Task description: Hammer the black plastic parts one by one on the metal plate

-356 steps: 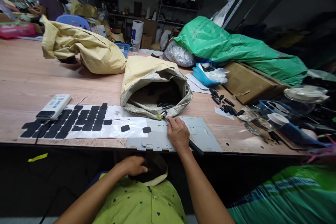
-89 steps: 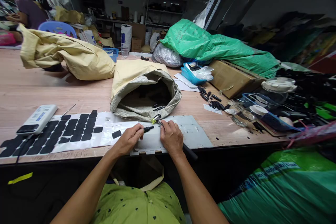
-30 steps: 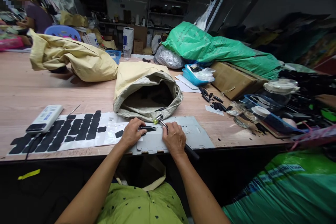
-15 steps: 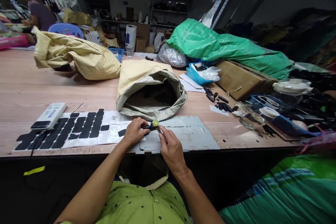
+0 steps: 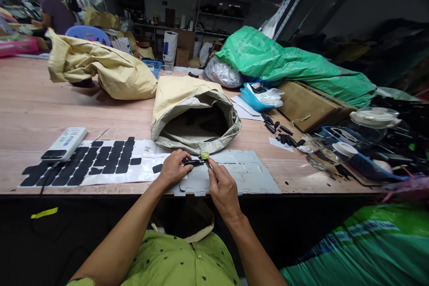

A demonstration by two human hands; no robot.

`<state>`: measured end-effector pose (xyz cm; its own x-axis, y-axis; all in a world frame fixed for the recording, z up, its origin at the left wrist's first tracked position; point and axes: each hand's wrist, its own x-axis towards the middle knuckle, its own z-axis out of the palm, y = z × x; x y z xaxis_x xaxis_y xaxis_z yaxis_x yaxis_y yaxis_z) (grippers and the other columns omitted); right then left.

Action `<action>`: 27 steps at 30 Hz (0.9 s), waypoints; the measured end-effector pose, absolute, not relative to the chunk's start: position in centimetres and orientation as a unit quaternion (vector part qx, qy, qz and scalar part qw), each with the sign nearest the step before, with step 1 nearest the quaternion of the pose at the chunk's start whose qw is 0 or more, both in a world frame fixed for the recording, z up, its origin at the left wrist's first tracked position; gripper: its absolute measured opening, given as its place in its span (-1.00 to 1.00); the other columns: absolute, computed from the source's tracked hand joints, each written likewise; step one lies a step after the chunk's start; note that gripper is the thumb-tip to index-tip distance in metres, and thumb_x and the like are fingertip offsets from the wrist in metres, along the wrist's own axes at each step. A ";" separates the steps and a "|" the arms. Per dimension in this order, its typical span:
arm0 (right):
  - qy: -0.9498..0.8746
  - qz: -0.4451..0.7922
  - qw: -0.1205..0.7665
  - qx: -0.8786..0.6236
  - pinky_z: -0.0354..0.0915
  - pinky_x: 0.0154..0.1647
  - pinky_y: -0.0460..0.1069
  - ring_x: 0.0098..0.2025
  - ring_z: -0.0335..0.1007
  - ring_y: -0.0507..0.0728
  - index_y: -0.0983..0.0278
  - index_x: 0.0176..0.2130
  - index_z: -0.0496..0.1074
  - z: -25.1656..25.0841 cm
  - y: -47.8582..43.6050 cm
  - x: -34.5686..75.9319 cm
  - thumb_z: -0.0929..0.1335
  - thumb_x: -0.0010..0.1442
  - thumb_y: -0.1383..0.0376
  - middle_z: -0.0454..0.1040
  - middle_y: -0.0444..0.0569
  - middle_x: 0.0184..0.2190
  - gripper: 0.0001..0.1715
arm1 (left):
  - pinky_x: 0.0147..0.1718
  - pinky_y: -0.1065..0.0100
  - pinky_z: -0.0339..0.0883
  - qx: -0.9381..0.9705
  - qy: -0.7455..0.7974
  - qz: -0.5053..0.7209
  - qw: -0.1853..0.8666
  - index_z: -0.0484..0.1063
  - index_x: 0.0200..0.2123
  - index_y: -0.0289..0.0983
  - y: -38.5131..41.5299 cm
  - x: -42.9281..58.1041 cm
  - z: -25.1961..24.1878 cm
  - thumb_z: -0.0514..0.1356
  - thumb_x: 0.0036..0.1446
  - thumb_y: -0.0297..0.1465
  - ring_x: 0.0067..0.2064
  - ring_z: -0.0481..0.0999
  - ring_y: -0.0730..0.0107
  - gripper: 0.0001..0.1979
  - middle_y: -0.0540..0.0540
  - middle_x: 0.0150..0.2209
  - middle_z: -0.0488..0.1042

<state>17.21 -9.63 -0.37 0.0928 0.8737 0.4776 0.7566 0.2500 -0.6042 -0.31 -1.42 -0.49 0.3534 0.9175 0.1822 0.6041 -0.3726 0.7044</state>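
My left hand (image 5: 174, 167) is closed, thumb and fingertips pinching a slender black part (image 5: 196, 161) low over the grey board (image 5: 248, 172). Closed around a metal handle is my right hand (image 5: 224, 187), which holds a small hammer (image 5: 204, 155) with a round yellow-green face. The hammer's head is at the right end of the black part; whether they touch I cannot tell. Just beyond both hands, a paper-and-woven sack (image 5: 187, 87) lies with its mouth toward me, its inside dark. Left of my left hand is a white sheet (image 5: 142, 154) with black rounded-square stickers (image 5: 114, 156).
A white power strip (image 5: 65, 143) rests on the sheet's left end. At right are loose black parts (image 5: 284, 136), a cardboard box (image 5: 311, 105), a glass jar (image 5: 373, 123) and a blue basket (image 5: 372, 165). A second sack (image 5: 110, 71) lies at back left. Another person (image 5: 55, 11) sits far left.
The hammer's head has moved slightly right of my left hand, showing more of the black part. My left hand keeps its pinch. The whole view has shifted a little.
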 end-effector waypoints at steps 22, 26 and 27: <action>-0.669 -0.101 0.241 -0.696 0.15 -0.23 -0.01 -0.22 0.29 0.13 0.24 0.04 0.49 -1.8 -5.0 20.3 0.25 0.31 0.33 0.48 0.01 -0.26 -0.63 | -0.27 0.32 0.22 0.784 0.499 0.258 0.265 0.53 -0.25 -0.22 -1.4 -0.3 -0.4 0.27 0.08 -0.40 -0.22 0.38 0.29 -0.87 -0.02 -0.35 0.38; -0.668 -0.119 0.225 -0.700 0.10 -0.23 0.00 -0.23 0.23 0.14 0.25 0.00 0.48 -2.5 -5.0 20.0 0.27 0.29 0.34 0.45 0.01 -0.25 -0.67 | -0.26 0.32 0.22 0.788 0.491 0.261 0.264 0.53 -0.26 -0.22 -1.4 -0.4 -0.5 0.27 0.08 -0.41 -0.22 0.37 0.29 -0.88 -0.02 -0.35 0.37; -0.668 -0.119 0.224 -0.700 0.09 -0.23 0.00 -0.22 0.23 0.14 0.25 -0.01 0.48 -2.5 -5.0 20.0 0.28 0.28 0.33 0.44 0.01 -0.25 -0.68 | -0.26 0.32 0.22 0.789 0.490 0.262 0.263 0.53 -0.26 -0.22 -1.4 -0.4 -0.5 0.27 0.08 -0.41 -0.22 0.38 0.29 -0.88 -0.02 -0.35 0.38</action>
